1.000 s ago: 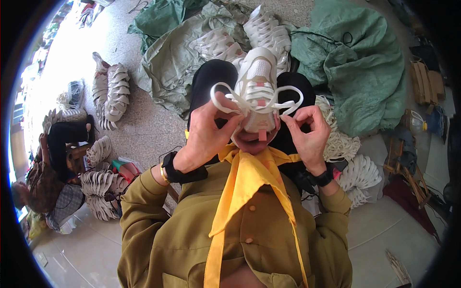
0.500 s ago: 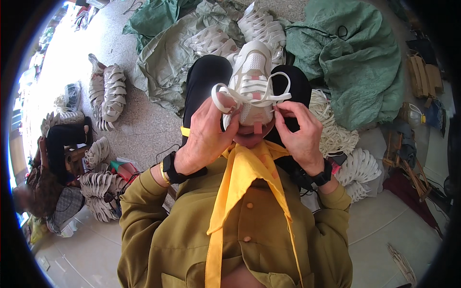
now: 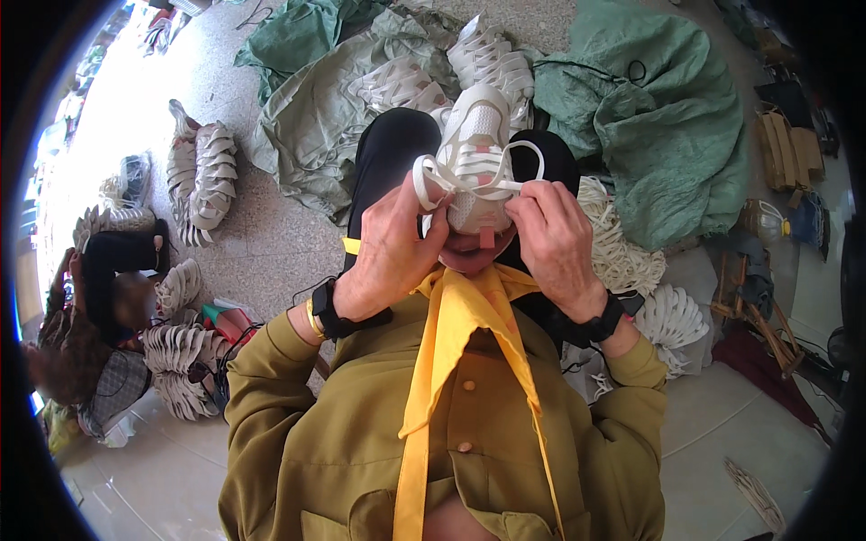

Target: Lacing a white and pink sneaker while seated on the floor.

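Observation:
A white sneaker with pink accents rests on my lap, toe pointing away from me. My left hand pinches a loop of its flat white shoelace at the shoe's left side. On the right, my right hand grips the other lace loop. The two hands sit close together over the tongue, with the lace stretched between them. Both wrists carry black bands. My olive shirt and yellow neckerchief fill the lower middle.
Green sacks and a grey-green cloth lie on the speckled floor ahead. Stacks of white shoe parts sit at the left, lower left and right. Another person crouches at the far left. Wooden pieces lie far right.
Both hands have drawn closer together over the shoe. The lace loops have shrunk and pulled tighter. The shoe sits slightly higher in view.

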{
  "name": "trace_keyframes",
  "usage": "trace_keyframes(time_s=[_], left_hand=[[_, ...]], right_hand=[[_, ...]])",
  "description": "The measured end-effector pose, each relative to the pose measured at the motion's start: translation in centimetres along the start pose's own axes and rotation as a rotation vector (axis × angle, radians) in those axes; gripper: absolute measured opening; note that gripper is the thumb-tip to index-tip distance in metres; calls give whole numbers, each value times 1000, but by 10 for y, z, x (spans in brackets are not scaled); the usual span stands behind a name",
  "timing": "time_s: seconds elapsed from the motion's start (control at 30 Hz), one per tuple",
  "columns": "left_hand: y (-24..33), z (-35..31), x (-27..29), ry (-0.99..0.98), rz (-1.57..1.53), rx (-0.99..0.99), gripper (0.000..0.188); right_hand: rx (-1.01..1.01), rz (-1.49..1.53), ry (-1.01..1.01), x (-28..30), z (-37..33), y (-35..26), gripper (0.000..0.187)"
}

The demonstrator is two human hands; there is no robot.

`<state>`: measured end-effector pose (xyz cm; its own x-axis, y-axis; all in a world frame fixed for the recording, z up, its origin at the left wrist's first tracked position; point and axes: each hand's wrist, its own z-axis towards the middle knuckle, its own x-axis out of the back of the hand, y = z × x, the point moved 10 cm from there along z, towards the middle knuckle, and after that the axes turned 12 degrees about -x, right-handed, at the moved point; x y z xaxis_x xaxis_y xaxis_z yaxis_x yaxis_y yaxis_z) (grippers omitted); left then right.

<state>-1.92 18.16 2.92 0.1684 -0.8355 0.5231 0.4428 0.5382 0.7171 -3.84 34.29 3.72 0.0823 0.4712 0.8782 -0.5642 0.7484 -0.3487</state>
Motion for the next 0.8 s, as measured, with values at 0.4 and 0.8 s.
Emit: trace_keyframes(time_s=[0.4, 0.8], left_hand=[[-6, -4, 0, 13, -7, 17, 19], [-13, -5, -1, -22, 6, 76, 20]], right_hand=[[-68, 576, -106, -5, 2, -21, 13], [-8, 302, -73, -33, 23, -29, 9]])
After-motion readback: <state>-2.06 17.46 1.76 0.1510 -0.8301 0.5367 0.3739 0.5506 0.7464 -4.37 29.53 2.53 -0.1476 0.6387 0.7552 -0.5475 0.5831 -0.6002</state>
